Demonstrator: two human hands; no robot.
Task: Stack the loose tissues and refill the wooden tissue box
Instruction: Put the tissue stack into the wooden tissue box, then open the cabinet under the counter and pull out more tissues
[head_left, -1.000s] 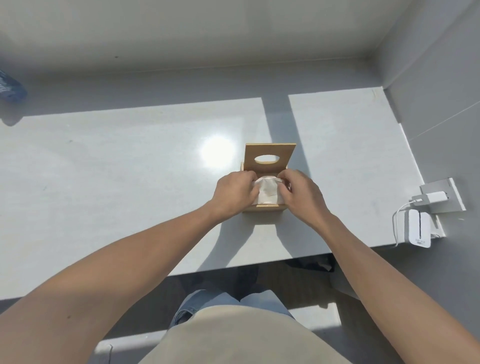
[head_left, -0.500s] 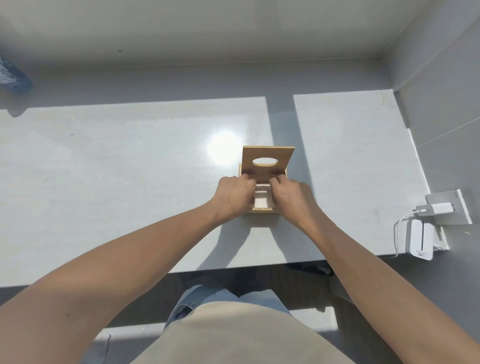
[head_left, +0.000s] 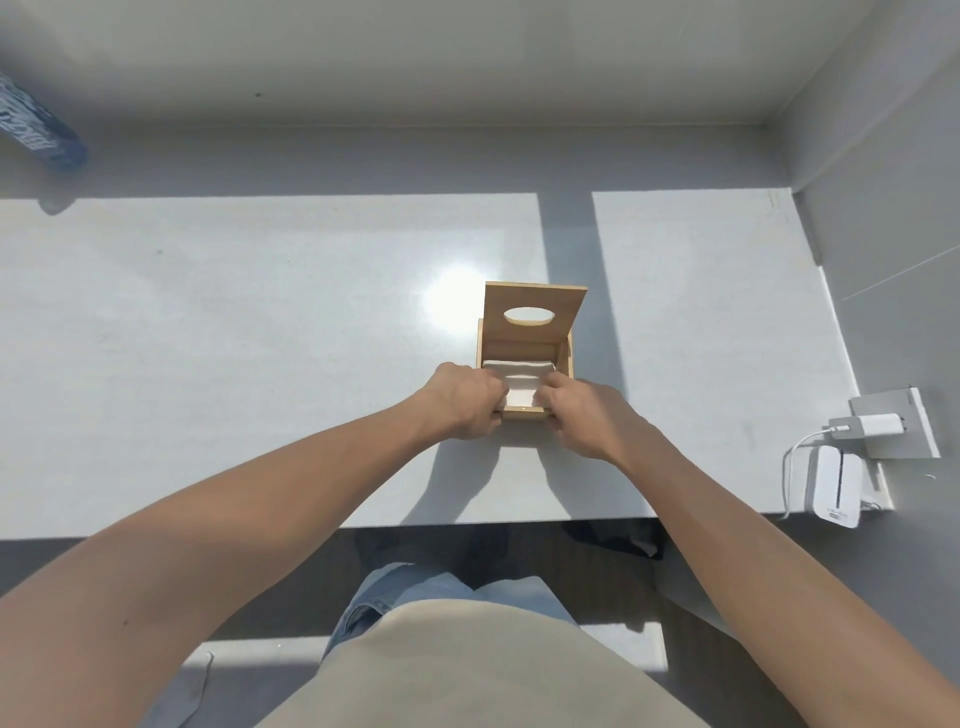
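From the head camera we see the wooden tissue box (head_left: 524, 382) standing on the white bench (head_left: 260, 338), a little in from the near edge, with its lid (head_left: 534, 312) swung up and leaning away from us (the oval slot faces us). Inside the box lies a stack of white tissues (head_left: 519, 375), sitting low between the walls.

Our left hand (head_left: 465, 400) is at the left wall of the box, fingers curled over the rim and down onto the left edge of the tissues. Our right hand (head_left: 582, 413) mirrors it at the right wall, fingers curled and pressing on the right edge of the tissues; whether either hand actually pinches the paper we cannot tell.

Well to the right of the box, at the bench's corner, a white charger (head_left: 865, 426) sits in a wall socket with a small white device (head_left: 834, 486) just below it. Far to the left of the box, a blue object (head_left: 36, 127) is blurred.
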